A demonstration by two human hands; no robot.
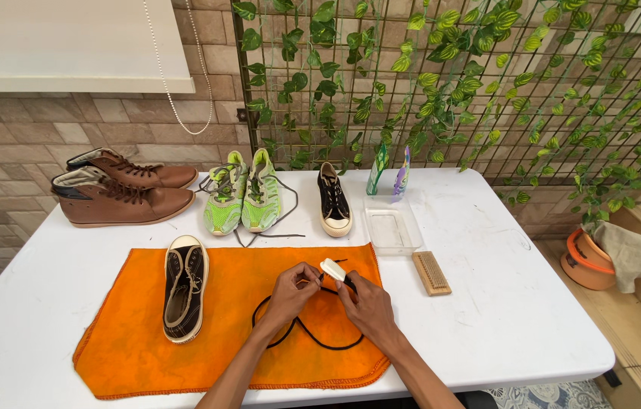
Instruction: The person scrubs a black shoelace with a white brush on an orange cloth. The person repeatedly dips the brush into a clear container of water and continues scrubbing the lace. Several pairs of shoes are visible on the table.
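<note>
Over the orange cloth (139, 333), both hands' fingers (307, 274) pinch a black shoelace (313, 333) (right hand (370, 307) also grips a white brush (333, 269))

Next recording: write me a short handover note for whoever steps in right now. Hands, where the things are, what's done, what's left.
Left hand: pinching the black shoelace near one end.
Right hand: holding a small white brush against the lace.
Lace lies looped on the orange cloth, out of its shoe.
Black sneaker on the cloth is unlaced; its mate sits further back, beside the clear tray.
Done: lace removed. Left: apparently lace cleaning under way, shoe unlaced.
</note>
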